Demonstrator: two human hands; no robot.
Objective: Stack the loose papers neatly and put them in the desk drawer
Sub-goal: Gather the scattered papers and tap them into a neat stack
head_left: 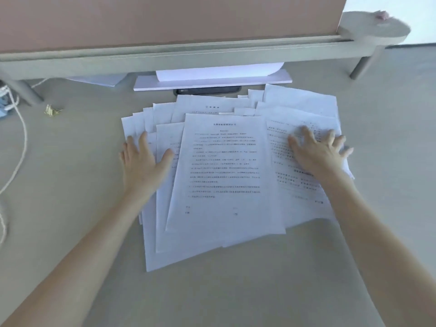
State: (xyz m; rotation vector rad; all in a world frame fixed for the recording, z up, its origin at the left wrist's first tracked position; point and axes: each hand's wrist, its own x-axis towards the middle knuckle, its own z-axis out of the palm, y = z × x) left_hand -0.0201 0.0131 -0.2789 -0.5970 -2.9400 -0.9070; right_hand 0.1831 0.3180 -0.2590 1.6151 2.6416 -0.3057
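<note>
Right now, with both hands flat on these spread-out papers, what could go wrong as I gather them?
The papers are fanned at many angles, so pushing inward with the left hand and right hand could crease corners. Sheets at the far edge reach under the shelf and may get left behind.

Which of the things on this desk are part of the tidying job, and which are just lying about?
Part of the job:
- spread pile of white printed papers
- left hand and right hand, both flat on the papers

Just lying about:
- small yellow folded paper scrap
- white cord
- dark flat device
- grey raised shelf
</note>
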